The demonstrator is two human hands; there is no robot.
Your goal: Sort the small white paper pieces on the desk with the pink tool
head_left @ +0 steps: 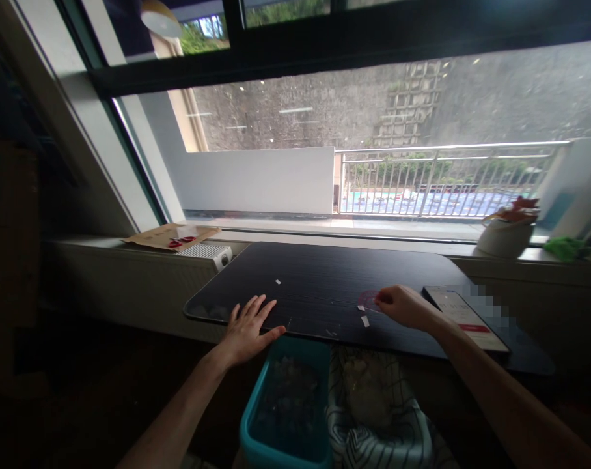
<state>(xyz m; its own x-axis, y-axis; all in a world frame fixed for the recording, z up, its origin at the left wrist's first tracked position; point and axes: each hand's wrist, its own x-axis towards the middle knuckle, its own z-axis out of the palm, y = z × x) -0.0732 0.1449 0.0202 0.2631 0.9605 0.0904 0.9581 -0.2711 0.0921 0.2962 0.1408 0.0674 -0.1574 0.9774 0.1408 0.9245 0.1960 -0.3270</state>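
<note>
- Far left, by the window: a brown paper bag (pixel 149 239), red-handled scissors (pixel 176 243) on it.
- Left hand (pixel 249 329): flat on the near edge of the dark tabletop (pixel 325 267), fingers spread, grasping nothing; a white scrap (pixel 278 282) lies beyond it.
- Below the edge: teal bin (pixel 249 407) holding clear-looking bits, then a cloth-lined bin (pixel 425 444) just beside it.
- Right of the tabletop's middle: a red looped piece (pixel 366 299), two more white scraps (pixel 365 321) near it.
- Right hand (pixel 403 305): fingertips pinched together at the red piece's right edge; what's between them, too small to tell. I'd judge the step as fine fingertip work there; next move likely calls for a light, sure pinch, left hand steadying.
- Farther right: a lit tablet (pixel 468 319), partly behind the right forearm.
</note>
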